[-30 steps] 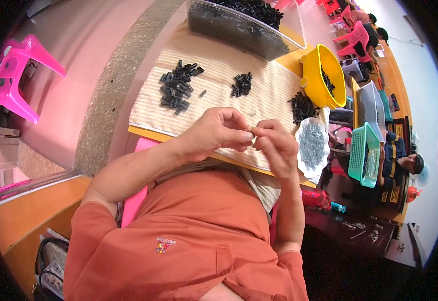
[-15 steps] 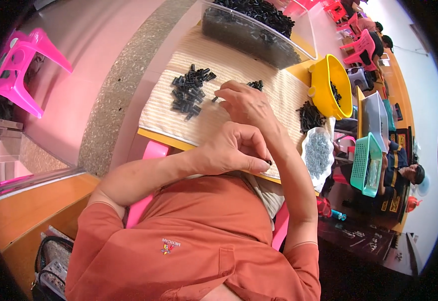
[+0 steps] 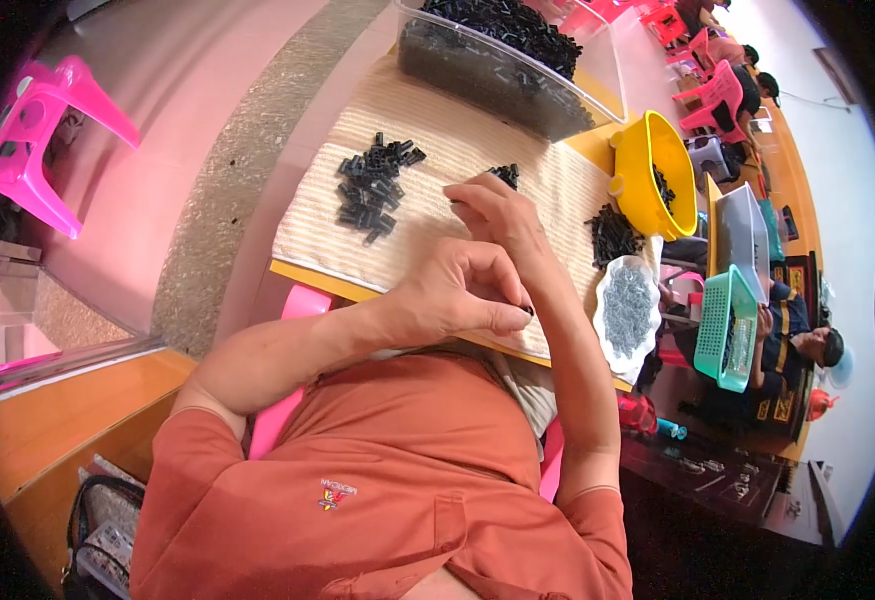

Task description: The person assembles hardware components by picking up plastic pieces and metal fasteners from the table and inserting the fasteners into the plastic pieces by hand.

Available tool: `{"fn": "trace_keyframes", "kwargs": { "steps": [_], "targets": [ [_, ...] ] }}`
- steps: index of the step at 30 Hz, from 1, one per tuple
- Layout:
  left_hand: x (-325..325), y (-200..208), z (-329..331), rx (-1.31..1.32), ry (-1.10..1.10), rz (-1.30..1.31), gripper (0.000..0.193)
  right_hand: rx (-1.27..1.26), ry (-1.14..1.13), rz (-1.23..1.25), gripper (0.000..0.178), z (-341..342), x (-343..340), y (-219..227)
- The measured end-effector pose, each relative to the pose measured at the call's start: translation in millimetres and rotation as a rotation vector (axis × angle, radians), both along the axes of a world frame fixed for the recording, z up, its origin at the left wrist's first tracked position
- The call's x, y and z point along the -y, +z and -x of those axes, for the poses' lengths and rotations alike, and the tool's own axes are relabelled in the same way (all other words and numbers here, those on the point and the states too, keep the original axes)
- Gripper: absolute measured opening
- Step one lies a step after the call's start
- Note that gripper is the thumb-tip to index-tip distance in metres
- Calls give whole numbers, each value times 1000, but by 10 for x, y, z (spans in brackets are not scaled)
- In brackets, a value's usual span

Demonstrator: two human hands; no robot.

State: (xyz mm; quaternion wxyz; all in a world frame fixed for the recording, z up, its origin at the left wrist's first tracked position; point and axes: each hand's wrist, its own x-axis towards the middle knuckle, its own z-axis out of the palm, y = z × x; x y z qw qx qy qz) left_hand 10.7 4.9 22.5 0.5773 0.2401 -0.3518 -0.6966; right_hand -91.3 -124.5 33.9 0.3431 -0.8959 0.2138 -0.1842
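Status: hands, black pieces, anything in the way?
Left hand pinches small dark piece. Right hand above striped cloth, seemingly gripping dark bit. It partly hides one black pile.

The head view originates from the left unit of two fisheye cameras worn side by side on the person's head. The lens faces steeply downward past the chest; the rust-orange polo shirt (image 3: 387,425) fills the 6 o'clock sector at close range. The left hand (image 3: 447,292) and right hand (image 3: 507,215) occupy the dial centre, near the lens, over the striped cloth (image 3: 442,140). The clear plastic bin (image 3: 462,78) sits farther off, toward 12 o'clock. The pink plastic stool (image 3: 32,195) at 10 o'clock and pale wall (image 3: 850,240) at 3 o'clock mark the far, curved periphery.
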Motion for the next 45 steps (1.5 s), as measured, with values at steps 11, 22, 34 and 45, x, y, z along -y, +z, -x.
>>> {"fn": "trace_keyframes", "kwargs": {
  "steps": [11, 22, 34, 45],
  "targets": [
    [65, -48, -34, 141, 194, -115, 13, 465, -209, -746, 18, 799, -133, -75],
    [96, -102, -32, 216, 179, -103, 13, 593, -185, -683, 19, 899, -309, -133],
    [97, -76, -17, 207, 165, -127, 15, 573, -147, -765, 14, 956, -340, -191],
    [93, -98, -24, 231, 99, -111, 16, 511, -88, -672, 12, 967, -378, -170]
  ]
}}
